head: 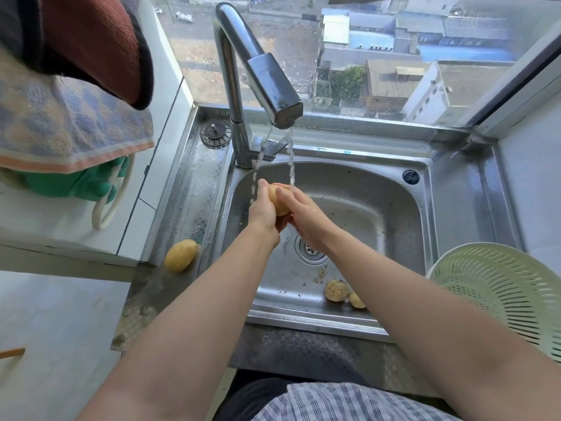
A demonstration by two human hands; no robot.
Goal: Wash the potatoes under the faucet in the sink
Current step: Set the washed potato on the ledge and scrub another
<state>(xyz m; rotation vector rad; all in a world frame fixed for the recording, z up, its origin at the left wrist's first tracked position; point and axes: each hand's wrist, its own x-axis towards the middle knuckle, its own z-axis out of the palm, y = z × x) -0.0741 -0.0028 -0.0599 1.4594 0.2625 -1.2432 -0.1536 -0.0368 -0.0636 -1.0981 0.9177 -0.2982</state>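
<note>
Rinse step: potato [277,203] under faucet [264,71] stream.
Grasped by left hand [263,212] and right hand [305,215]; next likely: soiled potatoes [337,290] at sink [379,183] 5 o'clock.

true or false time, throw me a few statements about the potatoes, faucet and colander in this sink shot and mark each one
1. Water runs from the faucet. True.
2. The left hand and right hand both grip the held potato under the stream. True.
3. Every potato is down in the basin. False: the ledge potato lies on the left ledge of the sink. Only the two basin potatoes lie inside, near the front wall.
4. The colander holds washed potatoes. False: no potato shows in the green colander.
5. The strainer plug sits down in the basin. False: the strainer plug lies on the back ledge beside the faucet's base.
</note>
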